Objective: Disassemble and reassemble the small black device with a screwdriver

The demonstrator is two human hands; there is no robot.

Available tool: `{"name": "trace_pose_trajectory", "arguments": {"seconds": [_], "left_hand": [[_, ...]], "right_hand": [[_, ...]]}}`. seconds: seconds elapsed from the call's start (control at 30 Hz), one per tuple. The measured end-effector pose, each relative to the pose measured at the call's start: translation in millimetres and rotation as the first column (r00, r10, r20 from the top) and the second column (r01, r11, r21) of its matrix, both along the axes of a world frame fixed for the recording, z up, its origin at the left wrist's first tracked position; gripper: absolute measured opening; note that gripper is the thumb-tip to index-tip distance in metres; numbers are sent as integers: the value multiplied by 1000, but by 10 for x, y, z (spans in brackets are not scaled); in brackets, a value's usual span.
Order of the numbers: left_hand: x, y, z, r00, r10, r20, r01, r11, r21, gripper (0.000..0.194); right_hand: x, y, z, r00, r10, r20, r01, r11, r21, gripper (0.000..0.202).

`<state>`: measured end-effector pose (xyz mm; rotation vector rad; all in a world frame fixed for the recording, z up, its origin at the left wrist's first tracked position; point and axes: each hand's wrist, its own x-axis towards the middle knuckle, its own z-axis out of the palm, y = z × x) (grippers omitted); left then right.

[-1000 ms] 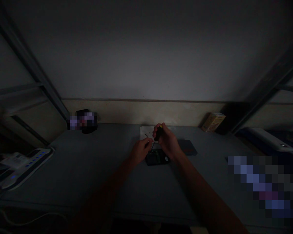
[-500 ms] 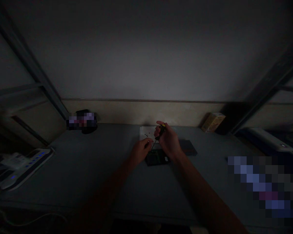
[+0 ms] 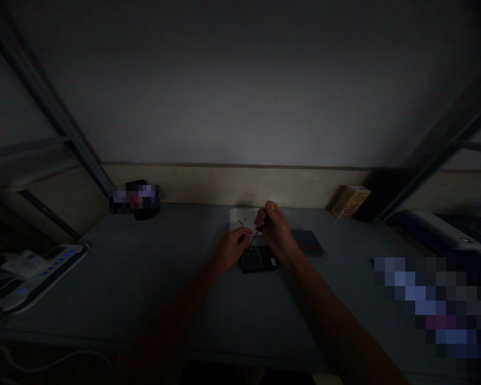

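Observation:
A dark flat device with green circuitry showing lies on the grey table. My right hand is wrapped round the handle of a screwdriver, whose thin shaft slants down to the device's upper left part. Close to that tip, my left hand has its thumb and fingers together at the device's left corner; what they pinch, if anything, is too small to tell. Behind the hands is a white sheet with several small dark bits on it. A dark flat panel lies right of my right hand.
A white power strip with blue lights and cables lies at the left. At the back right stands a small box, and a black object sits at the back left. A wall runs behind the table.
My right hand has turned on the screwdriver handle, its fingers now covering more of it. My left hand and the device have hardly moved.

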<state>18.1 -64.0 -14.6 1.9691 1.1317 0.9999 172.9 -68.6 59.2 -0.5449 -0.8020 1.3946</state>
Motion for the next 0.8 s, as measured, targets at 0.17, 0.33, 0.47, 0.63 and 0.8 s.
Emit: {"name": "trace_pose_trajectory", "arguments": {"seconds": [0.17, 0.33, 0.47, 0.63, 0.8], "left_hand": [[3, 5, -3, 1000, 5, -8, -5, 1000, 0, 29], [-1, -5, 11, 1000, -2, -1, 2, 1000, 13, 28], [-5, -2, -6, 1000, -9, 3, 9, 1000, 6, 27], [-6, 7, -15, 1000, 7, -7, -7, 1000, 2, 28], [-4, -5, 23, 1000, -3, -18, 3, 1000, -4, 29]], "right_hand": [[33, 23, 9, 997, 79, -24, -80, 996, -36, 36], [35, 4, 38, 996, 79, -45, -82, 995, -63, 29], [31, 9, 16, 997, 38, -60, -42, 997, -63, 25], [50, 8, -4, 999, 9, -44, -12, 999, -53, 28], [51, 7, 3, 999, 22, -47, -25, 998, -60, 27]]}}
